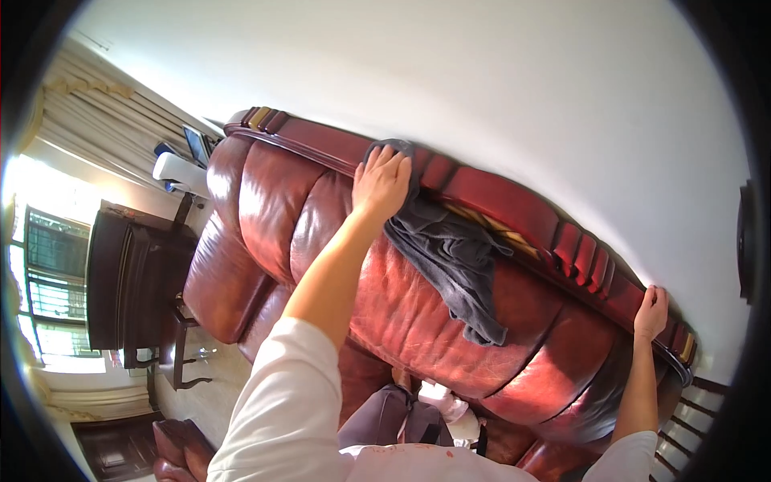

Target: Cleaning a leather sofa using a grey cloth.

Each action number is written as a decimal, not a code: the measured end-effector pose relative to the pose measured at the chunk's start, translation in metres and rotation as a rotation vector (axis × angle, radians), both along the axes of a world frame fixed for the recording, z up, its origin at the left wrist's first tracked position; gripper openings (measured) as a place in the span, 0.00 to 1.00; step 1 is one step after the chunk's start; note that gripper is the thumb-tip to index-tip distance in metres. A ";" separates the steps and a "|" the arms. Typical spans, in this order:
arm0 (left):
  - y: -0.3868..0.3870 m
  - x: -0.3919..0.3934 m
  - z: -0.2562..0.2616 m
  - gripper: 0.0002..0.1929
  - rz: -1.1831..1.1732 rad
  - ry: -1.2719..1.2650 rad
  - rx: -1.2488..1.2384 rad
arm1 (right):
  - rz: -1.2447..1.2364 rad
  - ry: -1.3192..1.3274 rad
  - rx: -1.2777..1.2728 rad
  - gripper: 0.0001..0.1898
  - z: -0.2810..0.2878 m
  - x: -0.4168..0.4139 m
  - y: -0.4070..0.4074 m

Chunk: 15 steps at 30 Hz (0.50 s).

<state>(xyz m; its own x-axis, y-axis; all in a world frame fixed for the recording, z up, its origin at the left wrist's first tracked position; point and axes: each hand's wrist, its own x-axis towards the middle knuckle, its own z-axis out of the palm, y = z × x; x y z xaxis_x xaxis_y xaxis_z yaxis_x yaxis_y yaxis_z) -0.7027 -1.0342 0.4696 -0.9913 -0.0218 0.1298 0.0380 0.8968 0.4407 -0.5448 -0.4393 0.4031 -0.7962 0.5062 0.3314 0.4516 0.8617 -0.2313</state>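
My left hand point(382, 181) lies palm down on a dark grey cloth point(446, 241), pressing part of it on the carved wooden top rail point(506, 193) of a leather sofa. The rest of the cloth hangs in folds over the red-brown leather backrest point(415, 301). Farther right, my right hand point(652, 312) rests on the same rail near its end, fingers curled over the far edge, with no cloth at it. Whether those fingers grip the rail is not fully visible.
A white wall point(482, 78) runs close behind the sofa. My knees point(385, 416) are on or near the seat, beside a white and pink item point(449, 406). Left stand a dark upright piano point(138, 283), a wooden stool point(174, 343) and curtains point(102, 102). Dark railings point(692, 410) show at right.
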 end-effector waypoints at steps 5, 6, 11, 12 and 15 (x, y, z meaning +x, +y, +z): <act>0.012 -0.005 -0.015 0.19 0.103 0.184 -0.070 | 0.004 0.013 -0.025 0.16 -0.007 -0.004 0.000; 0.015 0.005 -0.015 0.18 0.104 0.175 -0.054 | 0.003 -0.010 -0.026 0.16 -0.005 -0.003 -0.002; -0.005 0.021 -0.022 0.17 0.145 0.276 0.116 | 0.007 0.069 0.006 0.15 0.001 -0.001 0.001; -0.015 0.013 -0.015 0.19 0.207 0.108 0.128 | 0.009 0.081 0.016 0.15 0.002 -0.003 -0.002; -0.020 -0.013 -0.017 0.19 0.210 0.067 0.165 | -0.002 -0.041 0.034 0.14 0.013 -0.011 -0.013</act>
